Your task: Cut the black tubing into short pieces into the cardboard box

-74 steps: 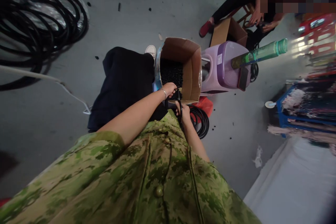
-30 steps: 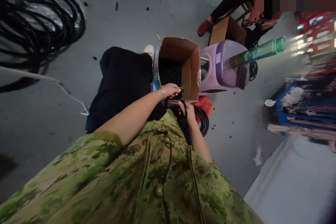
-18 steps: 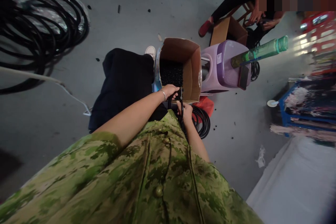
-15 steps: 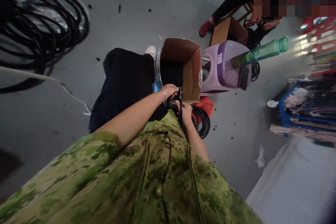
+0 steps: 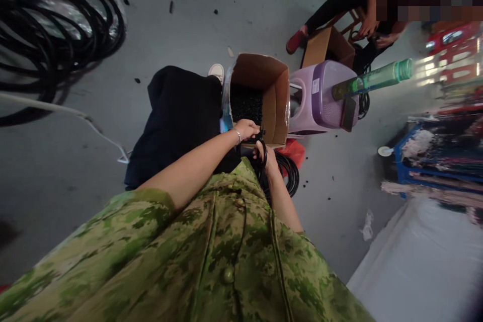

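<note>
Black hose: a thin black hose [image 5: 264,153] runs between both hands, just at the near edge of the cardboard box, and leads down to a coil [image 5: 287,176] on the floor at about 4 o'clock from the hands.
Left hand: the left hand [image 5: 246,129] is curled closed at the box's near rim, with a bracelet at the wrist; it seems to grip a small dark tool (too small to tell what it is) against the hose.
Right hand: the right hand [image 5: 267,155] sits just below the left, fingers wrapped around the hose.
Cardboard box: an open cardboard box [image 5: 277,95] stands on the floor at 12 o'clock from the hands, holding a heap of small black pieces [image 5: 246,103].
Stool: a lilac plastic stool [image 5: 320,95] stands just beside the box at 2 o'clock, with a green bottle [image 5: 373,79] and a dark phone [image 5: 347,114] on it.
Big coil: a large pile of black hose [image 5: 53,25] lies well apart at 10 o'clock.
Floor: the grey floor [image 5: 169,25] is dotted with black offcuts.
Other person: another person sits at 1 o'clock, a hand [image 5: 368,25] near a second box [image 5: 328,45].
</note>
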Action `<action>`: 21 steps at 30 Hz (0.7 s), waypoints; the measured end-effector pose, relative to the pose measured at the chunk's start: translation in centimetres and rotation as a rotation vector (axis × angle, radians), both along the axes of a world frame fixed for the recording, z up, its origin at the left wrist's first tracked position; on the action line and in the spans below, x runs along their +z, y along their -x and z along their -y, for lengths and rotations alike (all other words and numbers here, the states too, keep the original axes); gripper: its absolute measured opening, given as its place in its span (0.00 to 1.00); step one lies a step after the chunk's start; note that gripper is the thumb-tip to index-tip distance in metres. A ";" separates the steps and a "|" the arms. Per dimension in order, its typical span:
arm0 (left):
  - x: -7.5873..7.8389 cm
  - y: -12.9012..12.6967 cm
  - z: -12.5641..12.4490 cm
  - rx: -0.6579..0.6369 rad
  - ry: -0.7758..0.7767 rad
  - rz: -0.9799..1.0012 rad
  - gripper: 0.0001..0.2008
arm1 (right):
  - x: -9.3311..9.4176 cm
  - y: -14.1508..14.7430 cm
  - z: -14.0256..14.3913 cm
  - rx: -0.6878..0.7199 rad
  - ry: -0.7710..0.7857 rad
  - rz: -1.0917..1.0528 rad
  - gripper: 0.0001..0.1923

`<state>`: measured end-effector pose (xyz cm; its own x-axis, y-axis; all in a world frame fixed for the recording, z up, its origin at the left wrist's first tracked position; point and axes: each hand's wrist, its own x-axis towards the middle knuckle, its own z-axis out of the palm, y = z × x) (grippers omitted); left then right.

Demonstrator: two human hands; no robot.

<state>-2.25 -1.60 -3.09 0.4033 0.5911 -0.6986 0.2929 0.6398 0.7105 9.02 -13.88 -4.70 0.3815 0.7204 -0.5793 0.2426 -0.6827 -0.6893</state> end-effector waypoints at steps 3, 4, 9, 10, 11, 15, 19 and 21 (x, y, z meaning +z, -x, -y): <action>0.2 0.1 -0.1 -0.023 0.000 0.007 0.09 | 0.0 0.0 -0.2 -0.047 0.016 -0.042 0.30; 0.1 0.1 -0.1 -0.029 0.003 0.011 0.09 | 0.0 0.1 -0.2 -0.050 0.011 -0.045 0.30; -0.5 0.1 -0.3 -0.020 0.037 0.015 0.11 | -0.5 0.5 0.4 -0.005 -0.033 0.054 0.29; -0.7 0.0 -0.4 -0.009 0.048 0.018 0.12 | -0.6 0.6 0.5 0.012 -0.032 0.081 0.29; -0.8 0.0 -0.4 0.002 0.060 0.021 0.13 | -0.7 0.7 0.6 0.028 -0.030 0.103 0.29; -1.0 0.1 -0.4 0.060 0.080 0.017 0.15 | -1.3 1.1 0.7 0.046 -0.050 0.176 0.29; -1.0 0.1 -0.3 0.086 0.084 0.008 0.15 | -2.0 1.5 0.6 0.021 -0.045 0.197 0.28; -1.1 0.1 -0.4 0.120 0.088 0.014 0.14 | -2.0 1.6 0.5 0.029 -0.028 0.177 0.28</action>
<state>-2.33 -1.24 -4.15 0.3430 0.5725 -0.7447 0.2010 0.7297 0.6536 7.41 -14.43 -6.75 0.4545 0.7474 -0.4845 0.3806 -0.6547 -0.6530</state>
